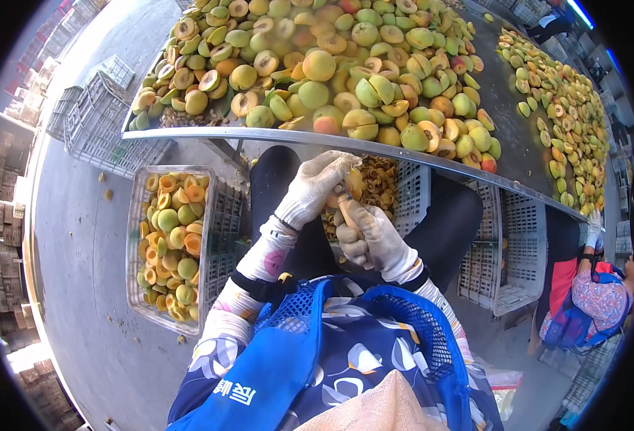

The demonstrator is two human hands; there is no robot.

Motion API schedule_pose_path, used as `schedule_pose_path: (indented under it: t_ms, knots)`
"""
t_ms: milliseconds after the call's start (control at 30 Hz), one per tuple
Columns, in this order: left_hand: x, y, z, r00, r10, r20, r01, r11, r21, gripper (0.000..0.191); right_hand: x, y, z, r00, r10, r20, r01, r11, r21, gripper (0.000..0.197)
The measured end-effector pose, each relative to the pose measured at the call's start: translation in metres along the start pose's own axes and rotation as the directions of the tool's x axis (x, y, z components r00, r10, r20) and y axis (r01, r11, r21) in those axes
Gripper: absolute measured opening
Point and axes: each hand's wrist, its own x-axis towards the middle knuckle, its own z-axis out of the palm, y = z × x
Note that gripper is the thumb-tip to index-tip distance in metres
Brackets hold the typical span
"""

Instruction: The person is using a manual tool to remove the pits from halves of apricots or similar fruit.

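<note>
My left hand, in a white knit glove, holds a yellow peach piece over my lap. In my gloved right hand is a hand tool with a wooden handle. Its metal end meets the fruit, and the tip is hidden by the fruit and my fingers. Below both hands, between my knees, a plastic crate holds small brownish-orange scraps or pits. Just beyond my hands, a metal-edged table bears a heap of halved peaches, many with stones inside.
At my left stands a crate of hollowed peach halves. Stacked crates are farther left. Another crate is under the table at right. A co-worker sits at far right beside a second peach heap.
</note>
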Motion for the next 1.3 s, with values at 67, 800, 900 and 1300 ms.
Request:
schedule_pose_path:
  t_ms: [67,800,900,1300]
  knots:
    - [0.000,-0.001,-0.002,1.000,-0.007,0.021,0.008,1.000,-0.016,0.027,-0.001,0.003,-0.002,0.998,-0.047,0.051,0.046,0.999,0.017,0.038]
    - [-0.067,-0.007,-0.078,0.839,0.097,-0.535,-0.359,0.838,-0.410,0.037,0.006,0.034,-0.045,0.779,-0.624,-0.067,0.488,0.668,-0.561,0.036]
    - [-0.158,0.029,-0.144,0.585,0.124,-0.801,-0.180,0.983,0.020,0.040,0.021,0.042,-0.082,0.523,-0.852,-0.001,0.082,0.052,-0.995,0.032]
    - [0.052,0.077,-0.106,0.941,0.254,-0.222,0.262,-0.135,0.956,0.057,0.040,0.052,-0.065,0.818,-0.574,-0.034,0.119,0.228,-0.966,0.033]
